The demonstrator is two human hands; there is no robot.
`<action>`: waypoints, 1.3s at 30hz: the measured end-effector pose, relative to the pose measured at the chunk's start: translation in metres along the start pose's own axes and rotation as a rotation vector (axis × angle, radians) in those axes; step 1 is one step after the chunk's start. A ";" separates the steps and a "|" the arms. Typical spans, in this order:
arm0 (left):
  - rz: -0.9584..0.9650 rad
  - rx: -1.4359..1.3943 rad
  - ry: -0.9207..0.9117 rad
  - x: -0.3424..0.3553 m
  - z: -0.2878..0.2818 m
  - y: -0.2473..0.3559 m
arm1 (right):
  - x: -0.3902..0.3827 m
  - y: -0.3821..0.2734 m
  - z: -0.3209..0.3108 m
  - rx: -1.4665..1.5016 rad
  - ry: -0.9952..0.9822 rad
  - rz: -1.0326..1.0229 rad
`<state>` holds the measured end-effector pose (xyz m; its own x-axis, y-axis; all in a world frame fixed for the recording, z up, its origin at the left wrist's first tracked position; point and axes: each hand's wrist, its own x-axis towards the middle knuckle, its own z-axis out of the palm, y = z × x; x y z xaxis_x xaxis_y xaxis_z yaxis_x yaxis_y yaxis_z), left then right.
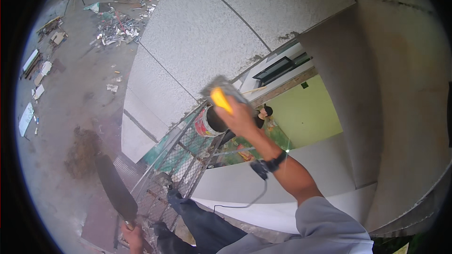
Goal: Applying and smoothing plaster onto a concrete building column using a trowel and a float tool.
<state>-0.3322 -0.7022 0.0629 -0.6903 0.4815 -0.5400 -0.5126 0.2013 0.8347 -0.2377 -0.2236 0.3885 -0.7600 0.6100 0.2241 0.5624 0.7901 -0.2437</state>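
Note:
My right hand (239, 117) is closed round the yellow handle of a plastering trowel (219, 99), its grey blade held close to the rough grey wall panel (202, 33). Motion blurs that blade, so I cannot tell whether it touches the panel. Just below it stands a red and white bucket (202, 123), dark inside, partly hidden by my hand. At the lower left my left hand (133, 236) grips the handle of a pointed brick trowel (116, 186), whose long dark blade points up and away from me. A dark strap with a small device (268, 164) sits on my right wrist.
I stand on a metal mesh platform (188, 160) high above a concrete floor (89, 80). Debris (117, 28) lies far below at the left. Past the wall's edge, another person (263, 115) is lower down beside a yellow-green surface (306, 117). A curved wall (400, 89) rises at the right.

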 end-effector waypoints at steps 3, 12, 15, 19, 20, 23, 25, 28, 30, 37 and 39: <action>-0.043 -0.096 -0.085 -0.009 0.011 0.028 | 0.024 -0.011 0.059 0.022 -0.098 0.031; -0.389 -0.487 -0.586 -0.038 0.067 0.103 | -0.052 -0.088 0.039 1.479 -0.522 0.417; -0.405 -0.435 -0.681 -0.053 0.083 0.114 | -0.059 -0.100 0.036 1.508 -0.522 0.392; -0.422 -0.404 -0.726 -0.068 0.100 0.128 | -0.061 -0.107 0.041 1.493 -0.468 0.428; -0.447 -0.411 -0.712 -0.071 0.102 0.130 | -0.063 -0.110 0.044 1.560 -0.464 0.449; -0.431 -0.439 -0.744 -0.072 0.109 0.134 | -0.074 -0.112 0.046 1.404 -0.498 0.376; -0.426 -0.455 -0.770 -0.075 0.098 0.136 | -0.083 -0.114 0.049 1.340 -0.527 0.334; -0.422 -0.511 -0.769 -0.071 0.094 0.144 | -0.098 -0.108 0.057 1.292 -0.578 0.381; -0.387 -0.611 -0.751 -0.071 0.091 0.154 | -0.113 -0.099 0.054 1.285 -0.611 0.411; -0.248 -0.510 -0.685 -0.068 0.082 0.197 | -0.131 -0.075 -0.030 1.045 -0.565 0.480; -0.126 -0.460 -0.700 -0.059 0.082 0.209 | -0.128 -0.089 -0.065 0.852 -0.522 0.185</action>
<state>-0.3565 -0.6188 0.2784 -0.2165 0.9263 -0.3083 -0.8259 -0.0054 0.5637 -0.1689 -0.3683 0.4426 -0.8464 0.4553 -0.2760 0.4216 0.2564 -0.8698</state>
